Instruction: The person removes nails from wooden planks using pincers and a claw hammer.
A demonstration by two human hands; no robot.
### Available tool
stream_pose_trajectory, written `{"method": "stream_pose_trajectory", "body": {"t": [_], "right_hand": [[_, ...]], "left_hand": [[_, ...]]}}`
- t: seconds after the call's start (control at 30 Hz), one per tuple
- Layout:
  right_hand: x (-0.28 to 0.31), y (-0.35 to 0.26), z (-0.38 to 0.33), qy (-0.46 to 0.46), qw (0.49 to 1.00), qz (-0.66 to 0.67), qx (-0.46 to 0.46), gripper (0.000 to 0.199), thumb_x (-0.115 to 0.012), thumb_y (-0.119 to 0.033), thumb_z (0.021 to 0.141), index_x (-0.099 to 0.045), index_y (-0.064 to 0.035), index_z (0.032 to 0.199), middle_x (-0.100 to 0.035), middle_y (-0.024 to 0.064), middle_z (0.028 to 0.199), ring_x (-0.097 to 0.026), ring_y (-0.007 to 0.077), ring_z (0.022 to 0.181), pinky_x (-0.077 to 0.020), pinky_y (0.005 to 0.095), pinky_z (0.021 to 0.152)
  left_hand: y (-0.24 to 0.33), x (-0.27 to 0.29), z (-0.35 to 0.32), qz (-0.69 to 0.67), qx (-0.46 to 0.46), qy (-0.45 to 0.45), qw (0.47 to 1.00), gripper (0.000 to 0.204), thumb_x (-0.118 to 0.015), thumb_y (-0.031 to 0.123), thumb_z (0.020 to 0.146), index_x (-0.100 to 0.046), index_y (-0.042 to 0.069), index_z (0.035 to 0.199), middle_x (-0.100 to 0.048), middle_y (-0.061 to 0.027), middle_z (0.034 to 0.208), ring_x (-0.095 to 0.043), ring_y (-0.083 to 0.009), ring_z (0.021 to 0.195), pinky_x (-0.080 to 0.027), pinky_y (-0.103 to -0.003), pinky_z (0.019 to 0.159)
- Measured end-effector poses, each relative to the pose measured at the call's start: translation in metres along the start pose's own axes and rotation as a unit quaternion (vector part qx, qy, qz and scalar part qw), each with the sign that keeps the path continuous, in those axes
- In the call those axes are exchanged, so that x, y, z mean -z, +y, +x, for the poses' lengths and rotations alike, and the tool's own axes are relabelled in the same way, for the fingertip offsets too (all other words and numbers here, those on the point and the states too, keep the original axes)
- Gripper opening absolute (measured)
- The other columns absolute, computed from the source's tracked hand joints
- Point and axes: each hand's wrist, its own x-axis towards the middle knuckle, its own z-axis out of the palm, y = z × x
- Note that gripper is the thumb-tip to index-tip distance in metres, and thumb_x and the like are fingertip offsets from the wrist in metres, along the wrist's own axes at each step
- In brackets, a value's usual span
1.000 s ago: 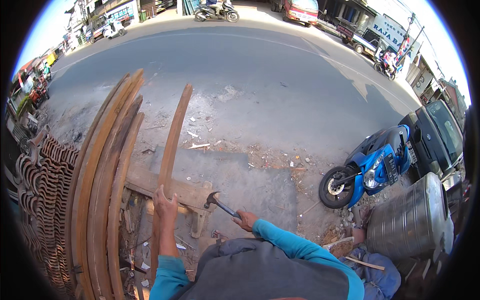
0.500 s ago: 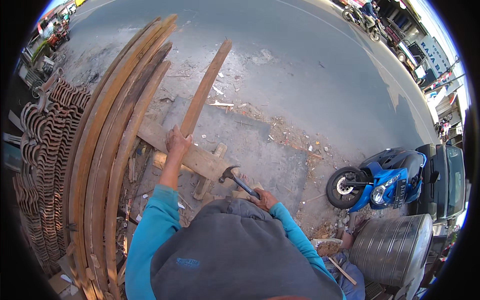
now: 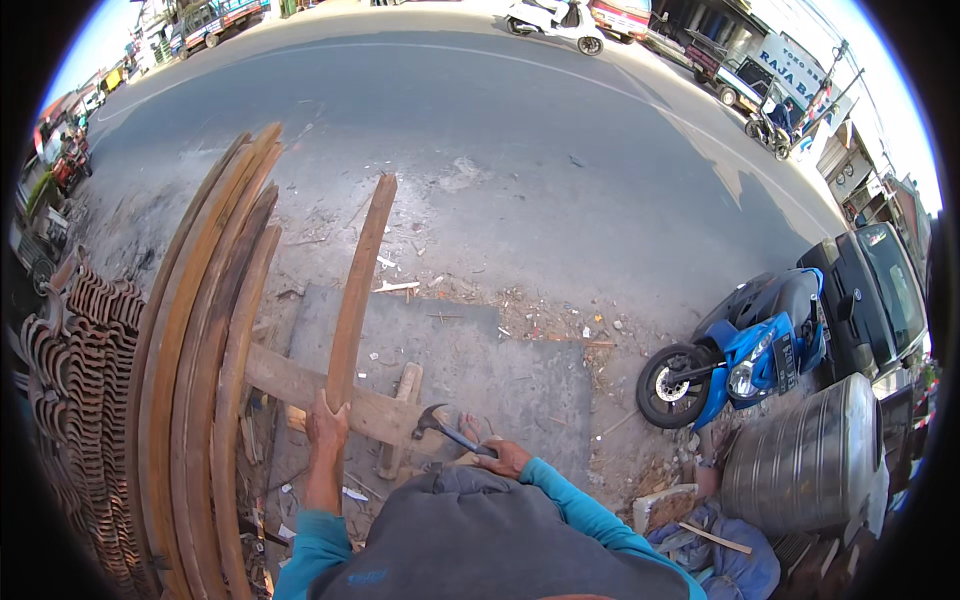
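Note:
My left hand (image 3: 328, 425) is closed round a long brown wooden beam (image 3: 362, 270), which reaches away from me toward the road. Under the beam lies a wide wooden plank (image 3: 285, 376), set crosswise on a low wooden support (image 3: 403, 420). In my right hand (image 3: 505, 459) is a claw hammer (image 3: 445, 428), gripped by its handle. The hammer's head rests over or close above the plank's right end; I cannot tell if they touch. A bare foot (image 3: 470, 428) shows just beyond the hammer.
Long wooden beams (image 3: 205, 330) lean at my left, beside stacked curved roof tiles (image 3: 85, 390). On the right stand a blue motorbike (image 3: 745, 350), a dark car (image 3: 880, 290) and a ribbed metal tank (image 3: 795, 460). Beyond the debris-strewn ground runs a road (image 3: 480, 120) with parked vehicles.
My view has tilted up, showing more road. Both hands keep their holds, the left on the beam and the right on the hammer, and the beam points more nearly straight away.

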Motion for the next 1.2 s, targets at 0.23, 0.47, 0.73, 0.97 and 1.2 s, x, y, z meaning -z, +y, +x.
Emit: {"method": "stream_pose_trajectory", "body": {"t": [0.23, 0.47, 0.73, 0.97, 1.2], "right_hand": [[0.017, -0.027, -0.001, 0.082, 0.994, 0.071, -0.023, 0.055, -0.063, -0.049, 0.092, -0.064, 0.0015, 0.113, -0.067, 0.0162, 0.087, -0.063, 0.0265, 0.081, -0.0488, 0.0411, 0.074], [0.053, -0.040, 0.020, 0.176, 0.976, 0.114, -0.051, 0.039, -0.066, -0.036, 0.092, -0.063, 0.0009, 0.106, -0.062, 0.0067, 0.073, -0.056, 0.0145, 0.063, -0.0466, 0.0324, 0.058], [0.141, -0.088, 0.093, 0.152, 0.932, 0.314, -0.096, 0.026, -0.065, -0.026, 0.091, -0.056, -0.0024, 0.088, -0.056, 0.0034, 0.066, -0.052, 0.0117, 0.051, -0.0409, 0.0291, 0.045], [0.197, -0.068, 0.179, 0.040, 0.975, 0.181, -0.124, 0.026, -0.063, -0.027, 0.092, -0.055, -0.0032, 0.091, -0.055, 0.0029, 0.066, -0.051, 0.0112, 0.051, -0.0410, 0.0297, 0.046], [0.299, -0.115, 0.258, 0.067, 0.997, 0.019, -0.038, 0.044, -0.062, -0.035, 0.093, -0.059, 0.0056, 0.110, -0.060, 0.0126, 0.070, -0.060, 0.0212, 0.060, -0.0480, 0.0374, 0.058]], "left_hand": [[-0.019, -0.005, -0.033, -0.041, -0.043, 0.035, 0.998, 0.060, -0.081, 0.022, 0.076, -0.055, -0.003, 0.125, -0.064, -0.0265, 0.111, -0.060, -0.0456, 0.104, -0.049, -0.052, 0.090], [-0.044, -0.043, -0.026, -0.016, -0.009, 0.006, 1.000, 0.064, -0.081, 0.025, 0.075, -0.055, -0.004, 0.126, -0.063, -0.0271, 0.113, -0.058, -0.0444, 0.110, -0.046, -0.051, 0.096], [0.065, -0.016, 0.079, -0.085, 0.019, 0.042, 0.995, 0.084, -0.080, 0.040, 0.075, -0.045, -0.004, 0.138, -0.056, -0.0274, 0.128, -0.051, -0.0420, 0.122, -0.042, -0.050, 0.103], [0.112, -0.036, 0.147, -0.013, 0.082, -0.001, 0.997, 0.085, -0.079, 0.043, 0.076, -0.044, -0.003, 0.139, -0.057, -0.0273, 0.130, -0.053, -0.0414, 0.123, -0.043, -0.048, 0.104], [0.138, -0.049, 0.187, -0.025, 0.147, -0.084, 0.985, 0.056, -0.073, 0.046, 0.081, -0.061, 0.008, 0.120, -0.070, -0.0221, 0.104, -0.066, -0.0415, 0.102, -0.052, -0.050, 0.087]]}}
